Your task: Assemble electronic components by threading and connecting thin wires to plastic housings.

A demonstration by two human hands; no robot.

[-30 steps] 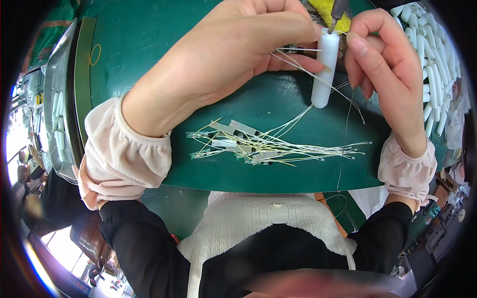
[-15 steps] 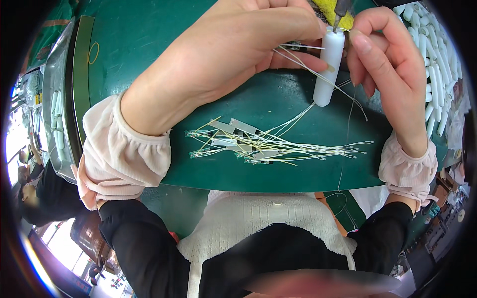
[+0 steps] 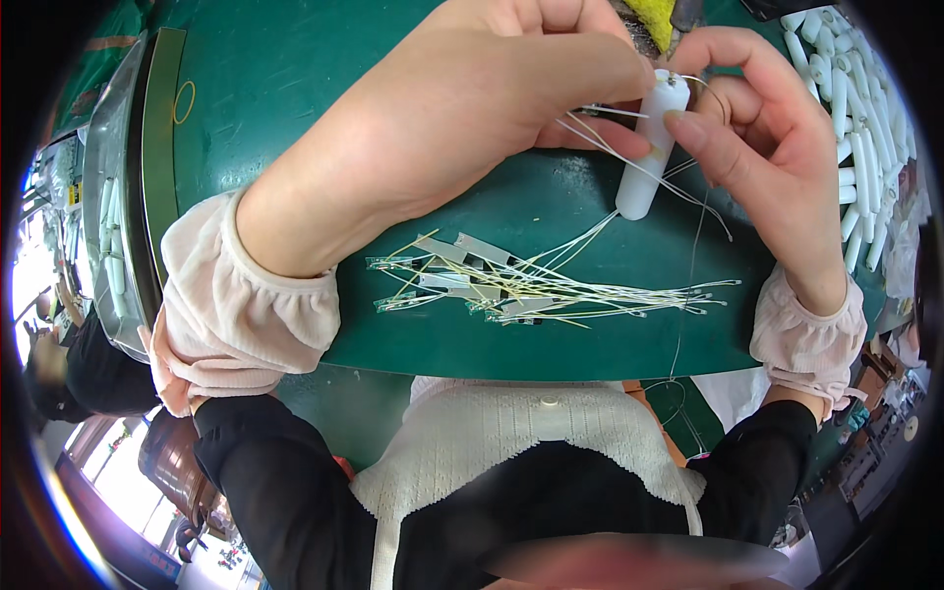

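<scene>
A white cylinder (image 3: pixel 644 182), tilted, has a small metal contact on its upper end. My left hand (image 3: pixel 521 74) is closed on it, thumb near the top and a finger against its side. Thin white wires (image 3: pixel 602 144) pass from the left fingers across the cylinder. My right hand (image 3: pixel 772 143) presses its thumb on the cylinder's right side, with the index finger curled beside the top end. A short thin wire (image 3: pixel 700 85) arches from that end toward the right fingers. Below lies a bunch of small circuit boards (image 3: pixel 442 282) with metal strips and white and yellow wires.
White tubes (image 3: pixel 865 147) are piled at the right. A tray (image 3: pixel 123 197) with similar tubes stands at the left, beside a green strip (image 3: pixel 162 147). Behind the cylinder are a soldering iron (image 3: pixel 686 14) and a yellow sponge (image 3: pixel 651 20). A rubber band (image 3: pixel 184 102) lies on the green table.
The soldering iron's tip has left the cylinder's top end and moved back. The cylinder has shifted slightly toward me, and my right thumb has come down onto its side.
</scene>
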